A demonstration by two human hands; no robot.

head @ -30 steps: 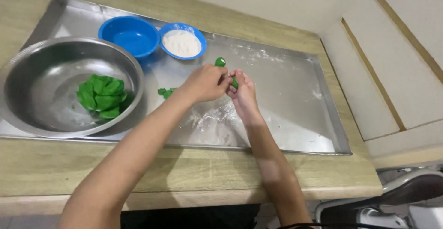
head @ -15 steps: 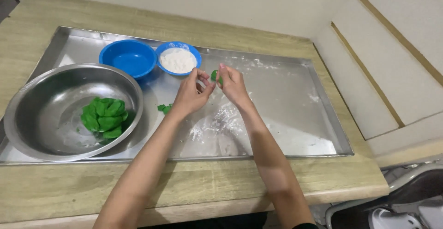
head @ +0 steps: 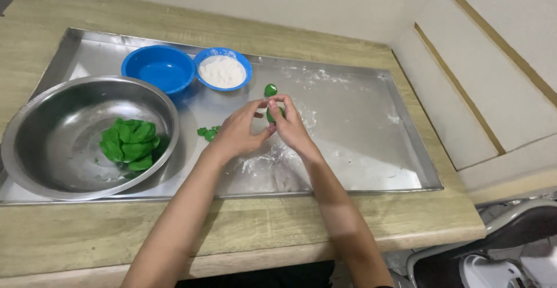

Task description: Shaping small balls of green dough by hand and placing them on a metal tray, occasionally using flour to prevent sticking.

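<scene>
I see a small green dough piece (head: pixel 271 114) pinched between my fingertips, held just above the floured steel tray.

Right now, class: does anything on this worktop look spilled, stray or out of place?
White flour is smeared and scattered on the metal tray, outside the flour bowl. Stray green dough bits lie by the left hand, apart from the lump in the steel bowl. Nothing looks damaged.

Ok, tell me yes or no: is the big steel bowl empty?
No, the steel bowl holds a lump of green dough lying near its middle.
</scene>
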